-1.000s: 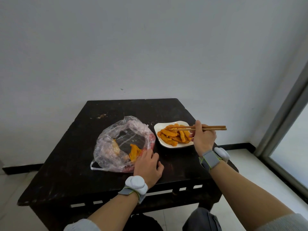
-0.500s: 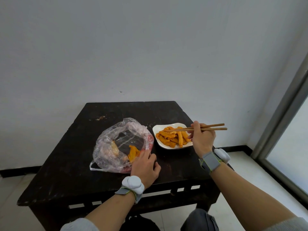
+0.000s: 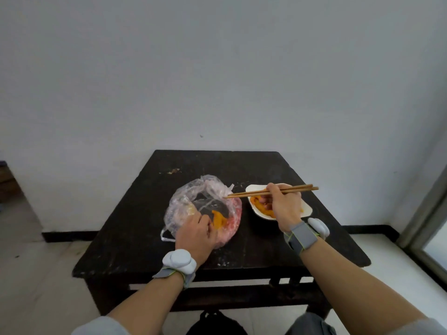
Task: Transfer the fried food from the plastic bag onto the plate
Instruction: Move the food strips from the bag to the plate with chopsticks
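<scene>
A crumpled clear plastic bag (image 3: pixel 193 201) lies on the dark table (image 3: pixel 254 247), with an orange piece of fried food (image 3: pixel 219 218) inside near its front. My left hand (image 3: pixel 196 234) rests on the bag's near edge, fingers curled onto the plastic. To the right stands a white plate (image 3: pixel 306 209) with several orange fried pieces (image 3: pixel 258 203), mostly hidden by my right hand (image 3: pixel 284 205). That hand grips a pair of wooden chopsticks (image 3: pixel 244 194); their empty tips reach left over the bag's right rim.
The table stands against a plain white wall. A few crumbs (image 3: pixel 173 170) lie at its far left. Tiled floor surrounds it, with a window frame (image 3: pixel 425 213) at the right and a dark bag (image 3: pixel 212 322) under the table's front edge.
My right hand has swung the chopsticks left, from over the plate to the bag's rim. My left hand has slid further onto the bag. The camera has shifted, so the table sits further right.
</scene>
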The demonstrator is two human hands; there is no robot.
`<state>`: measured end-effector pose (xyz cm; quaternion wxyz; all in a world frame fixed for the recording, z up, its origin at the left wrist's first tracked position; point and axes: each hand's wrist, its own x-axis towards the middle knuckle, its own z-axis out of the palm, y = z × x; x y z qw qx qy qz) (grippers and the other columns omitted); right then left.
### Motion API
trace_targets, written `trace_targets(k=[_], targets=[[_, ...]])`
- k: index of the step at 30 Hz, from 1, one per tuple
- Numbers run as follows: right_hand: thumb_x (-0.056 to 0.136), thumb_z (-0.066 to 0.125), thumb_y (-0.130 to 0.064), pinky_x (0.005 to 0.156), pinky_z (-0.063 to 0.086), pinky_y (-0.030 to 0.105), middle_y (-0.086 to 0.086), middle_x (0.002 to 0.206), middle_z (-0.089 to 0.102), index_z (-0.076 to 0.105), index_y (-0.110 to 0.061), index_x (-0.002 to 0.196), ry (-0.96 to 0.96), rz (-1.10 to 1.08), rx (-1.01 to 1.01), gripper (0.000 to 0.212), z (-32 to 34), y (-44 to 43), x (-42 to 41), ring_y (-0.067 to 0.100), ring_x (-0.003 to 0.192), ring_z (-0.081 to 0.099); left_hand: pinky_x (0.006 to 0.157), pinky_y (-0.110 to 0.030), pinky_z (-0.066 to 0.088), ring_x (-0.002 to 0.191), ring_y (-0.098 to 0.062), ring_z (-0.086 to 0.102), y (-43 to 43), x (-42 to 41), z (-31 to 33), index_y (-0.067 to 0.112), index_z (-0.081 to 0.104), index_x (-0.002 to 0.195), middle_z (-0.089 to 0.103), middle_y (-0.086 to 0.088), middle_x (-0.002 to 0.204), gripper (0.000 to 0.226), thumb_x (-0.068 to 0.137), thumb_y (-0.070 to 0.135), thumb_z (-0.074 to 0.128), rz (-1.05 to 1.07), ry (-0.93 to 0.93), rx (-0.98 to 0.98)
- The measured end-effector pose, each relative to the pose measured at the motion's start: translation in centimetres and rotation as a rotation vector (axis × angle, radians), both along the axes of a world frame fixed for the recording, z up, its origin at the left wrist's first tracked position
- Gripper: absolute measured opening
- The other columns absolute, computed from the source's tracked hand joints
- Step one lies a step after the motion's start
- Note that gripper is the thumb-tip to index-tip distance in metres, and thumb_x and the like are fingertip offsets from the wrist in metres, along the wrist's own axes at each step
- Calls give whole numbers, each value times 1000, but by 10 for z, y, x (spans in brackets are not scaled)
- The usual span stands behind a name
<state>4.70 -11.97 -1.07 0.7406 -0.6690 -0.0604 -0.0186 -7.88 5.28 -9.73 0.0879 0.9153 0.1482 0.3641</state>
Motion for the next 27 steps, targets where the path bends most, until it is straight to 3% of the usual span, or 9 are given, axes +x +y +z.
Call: trace_targets(k=[5, 8, 14, 19, 27], targets=[[96, 59, -16, 42, 51, 25, 17, 61, 67, 66, -1, 77, -46, -40, 32, 24, 0, 12, -3, 19, 46, 62, 51, -30, 39, 66, -25, 60, 18, -16, -6, 16, 58, 74, 60, -2, 73, 17, 77, 30, 67, 121, 153, -92], [95, 60, -17, 46, 52, 28, 19, 66, 70, 66, -4, 76, -34, 12, -44, 24, -4, 17, -1, 23, 52, 66, 63, -35, 46, 85, -27, 59, 24, -19, -15, 15, 60, 91, 60, -4, 90, 19, 82, 32, 61, 150, 237, -130], [93, 57, -20, 53, 57, 35, 15, 64, 72, 71, -3, 69, 19, 5, -206, 33, -18, 10, 11, 29, 55, 69, 67, -40, 47, 82, -29, 59, 30, -15, -22, 14, 64, 89, 62, -5, 85, 29, 75, 34, 48, 136, 255, -102], [95, 54, -20, 45, 51, 28, 16, 58, 67, 63, -6, 63, 88, -72, -198, 35, -20, 5, 16, 26, 48, 65, 71, -40, 46, 87, -31, 60, 34, -13, -25, 13, 65, 100, 64, -6, 91, 24, 78, 22, 65, 121, 231, -120], [97, 54, -23, 37, 47, 23, 17, 62, 65, 62, -1, 75, 281, -21, -104, 32, -30, 7, 20, 20, 42, 59, 81, -40, 41, 97, -26, 54, 33, -13, -24, 15, 60, 110, 61, -3, 103, 24, 88, 25, 55, 111, 251, -141]])
